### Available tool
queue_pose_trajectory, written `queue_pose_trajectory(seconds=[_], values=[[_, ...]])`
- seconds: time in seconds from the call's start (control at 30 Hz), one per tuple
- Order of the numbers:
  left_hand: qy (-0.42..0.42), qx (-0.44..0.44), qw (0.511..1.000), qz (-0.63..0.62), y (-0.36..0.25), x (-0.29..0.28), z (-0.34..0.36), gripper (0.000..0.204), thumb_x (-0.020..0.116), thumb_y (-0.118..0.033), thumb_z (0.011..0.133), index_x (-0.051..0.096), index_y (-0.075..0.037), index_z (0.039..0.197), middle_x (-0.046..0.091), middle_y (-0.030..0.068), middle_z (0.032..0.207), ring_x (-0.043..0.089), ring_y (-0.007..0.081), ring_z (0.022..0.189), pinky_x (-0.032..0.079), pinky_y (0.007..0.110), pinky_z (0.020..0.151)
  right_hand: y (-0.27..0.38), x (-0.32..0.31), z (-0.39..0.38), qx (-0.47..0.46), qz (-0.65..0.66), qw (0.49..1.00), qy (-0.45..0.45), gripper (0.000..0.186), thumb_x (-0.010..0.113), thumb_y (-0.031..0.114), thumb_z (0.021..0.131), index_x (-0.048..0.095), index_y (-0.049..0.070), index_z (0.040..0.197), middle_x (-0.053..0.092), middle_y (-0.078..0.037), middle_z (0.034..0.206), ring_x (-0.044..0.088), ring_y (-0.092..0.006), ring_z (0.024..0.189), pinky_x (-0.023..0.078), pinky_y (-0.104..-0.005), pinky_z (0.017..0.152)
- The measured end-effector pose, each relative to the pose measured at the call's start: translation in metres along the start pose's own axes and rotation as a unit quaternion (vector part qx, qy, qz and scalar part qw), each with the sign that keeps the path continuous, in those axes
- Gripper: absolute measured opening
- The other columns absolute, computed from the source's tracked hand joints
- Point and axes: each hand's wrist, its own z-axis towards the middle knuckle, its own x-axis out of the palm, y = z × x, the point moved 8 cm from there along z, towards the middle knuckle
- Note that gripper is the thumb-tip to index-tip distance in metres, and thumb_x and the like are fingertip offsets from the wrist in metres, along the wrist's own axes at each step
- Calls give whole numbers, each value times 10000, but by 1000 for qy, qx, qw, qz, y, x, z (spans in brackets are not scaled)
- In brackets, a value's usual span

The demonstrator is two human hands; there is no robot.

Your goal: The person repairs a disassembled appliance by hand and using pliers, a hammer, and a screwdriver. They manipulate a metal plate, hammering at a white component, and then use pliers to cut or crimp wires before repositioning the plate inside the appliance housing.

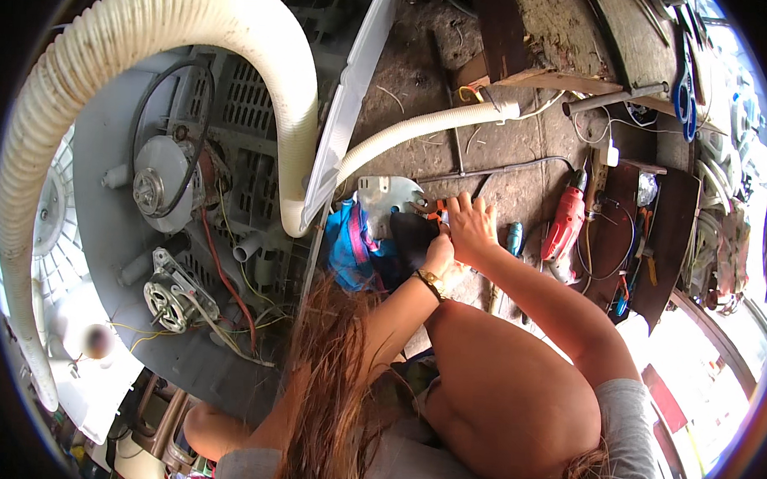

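Observation:
Both hands are close together in the middle, bent over a pale metal plate (pixel 387 196) with holes and a curved edge. My left hand (pixel 440 260) is closed around the handle end of an orange-handled tool (pixel 437 211) that looks like pliers. Laid over it from the right, my right hand (pixel 473 226) has its fingers bent onto the same tool. Its metal jaws meet the plate's edge; the exact grip is hidden by my fingers. Beside my left hand lies a dark, rounded piece (pixel 414 238), with a blue and pink cloth (pixel 346 245) left of it.
An open washing machine body (pixel 254 319) stands at left with motors (pixel 161 185), wires and a large ribbed hose (pixel 300 93). A thinner hose (pixel 429 133) crosses the floor. To the right lie a red power drill (pixel 565 220), a cord and wooden boards (pixel 666 249); blue-handled scissors (pixel 686 94) hang farther back.

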Motion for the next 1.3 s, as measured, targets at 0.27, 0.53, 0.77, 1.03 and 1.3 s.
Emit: queue_pose_trajectory(seconds=[0.27,0.53,0.77,1.03,1.3], values=[[-106,34,992,59,-11,-2,-17,351,455,-403,981,585,-77,972,595,55,861,585,200,733,487,379,626,-5,-16,-26,-73,47,996,6,891,712,310,720,278,-27,1421,382,-236,1381,382,-413,1246,283,-539,1051],[-168,53,969,172,-22,-10,-28,323,505,-403,962,612,-108,883,592,16,792,541,141,622,430,286,542,-7,-3,-28,-35,-79,996,-21,1055,817,284,624,226,43,1464,386,-200,1388,408,-385,1197,312,-514,998],[60,79,991,92,-8,-11,-14,351,468,-441,959,588,-127,1059,644,-20,1011,575,106,886,414,267,707,-6,-12,-23,-52,-47,997,-19,1042,840,384,562,339,32,1405,455,-201,1266,447,-369,1099,354,-493,917],[259,92,961,-11,-21,25,-22,393,590,-359,898,554,-98,1189,596,61,1184,532,203,1132,358,382,1009,-2,-17,-28,-46,-37,998,-12,871,740,220,639,352,20,1393,470,-197,1233,459,-354,1060,355,-465,881],[378,59,919,-95,-30,65,-31,562,550,-418,867,434,-219,1380,423,53,1433,400,274,1298,274,481,1084,1,-23,-29,-48,-51,997,-23,1068,765,125,494,263,29,1431,427,-229,1254,450,-378,1051,366,-475,863]])
